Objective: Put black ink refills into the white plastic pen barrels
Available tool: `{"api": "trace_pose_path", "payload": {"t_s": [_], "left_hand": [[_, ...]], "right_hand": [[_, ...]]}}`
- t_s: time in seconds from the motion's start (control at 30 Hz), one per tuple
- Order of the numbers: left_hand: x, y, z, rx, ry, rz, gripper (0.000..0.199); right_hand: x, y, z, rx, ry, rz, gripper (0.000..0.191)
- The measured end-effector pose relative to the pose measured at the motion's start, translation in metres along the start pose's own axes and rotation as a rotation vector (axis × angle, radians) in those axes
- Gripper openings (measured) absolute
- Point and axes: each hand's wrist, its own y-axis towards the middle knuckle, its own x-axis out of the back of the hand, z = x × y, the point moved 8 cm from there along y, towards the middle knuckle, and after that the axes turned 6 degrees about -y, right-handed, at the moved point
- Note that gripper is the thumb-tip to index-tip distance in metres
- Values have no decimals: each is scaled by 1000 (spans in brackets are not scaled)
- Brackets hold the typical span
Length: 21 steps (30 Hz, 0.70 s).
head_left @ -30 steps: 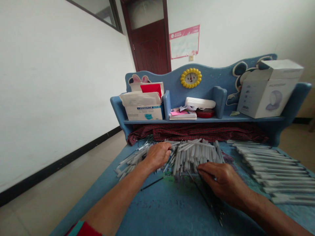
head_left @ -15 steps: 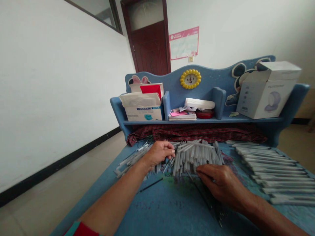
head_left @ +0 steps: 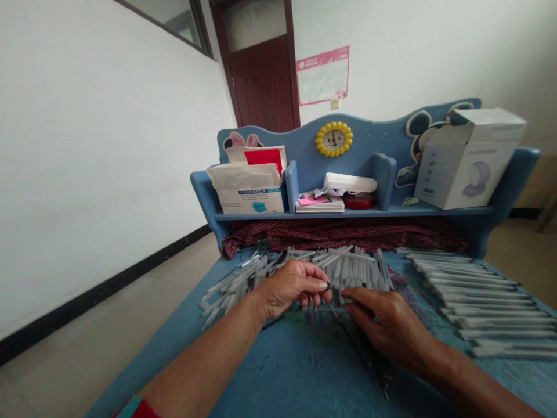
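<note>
My left hand point(head_left: 298, 284) is closed in a pinch at the front of a heap of clear pen barrels point(head_left: 352, 268), with a small black piece between thumb and forefinger. Just to its right, my right hand point(head_left: 387, 319) is pinched too; what its fingertips hold is too small to make out. Thin dark refills point(head_left: 354, 342) lie on the blue desk beside and partly under my right hand. More loose barrels point(head_left: 235, 284) are scattered to the left, and part of another dark refill point(head_left: 273, 322) shows below my left wrist.
Rows of pens point(head_left: 478, 296) lie at the right of the desk point(head_left: 278, 371). Behind are a checked cloth point(head_left: 339, 233) and a blue shelf point(head_left: 357, 216) holding a mask box point(head_left: 250, 200), papers point(head_left: 319, 204), a red round tin point(head_left: 359, 201) and a large white box point(head_left: 470, 162).
My left hand has moved right and slightly down, close to my right hand, and a small black piece now shows in its pinch. My right hand has hardly moved.
</note>
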Motion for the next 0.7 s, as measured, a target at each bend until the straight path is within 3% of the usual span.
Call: {"api": "trace_pose_path", "payload": {"t_s": [0.13, 0.4, 0.7], "left_hand": [[-14, 0, 3, 6, -38, -8, 16], [-36, 0, 17, -1, -197, -139, 16], [-44, -1, 27, 51, -302, -157, 11]], "right_hand": [[3, 0, 2, -10, 7, -32, 18], [4, -3, -6, -70, -104, -104, 16], [4, -5, -8, -55, -206, -117, 17]]}}
